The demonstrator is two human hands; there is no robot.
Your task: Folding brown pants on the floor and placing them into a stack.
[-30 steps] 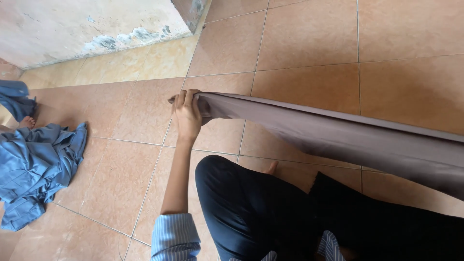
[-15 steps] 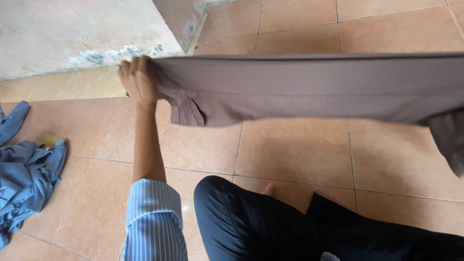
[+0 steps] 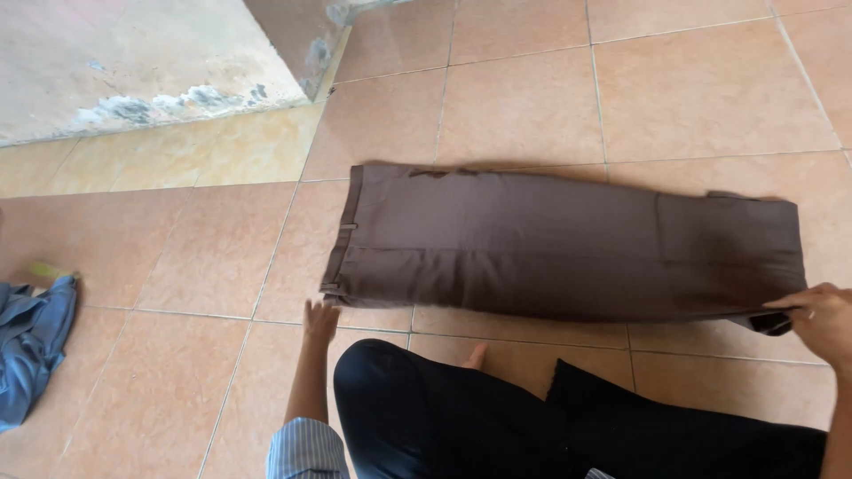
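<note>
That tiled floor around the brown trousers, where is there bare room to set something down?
Bare tiles lie beyond the brown trousers, toward the far edge, and on the left between the waistband and the blue cloth. It is crowded along the near edge: the left hand, the right hand and the person's dark-clad legs fill that strip.

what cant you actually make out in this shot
- Head view: the blue garment is cut off by the left edge.
- Right hand: wrist and arm run off the right edge.
- Brown trousers: the underside lies hidden against the tiled floor.
- Left hand: palm faces down, unseen.
</note>
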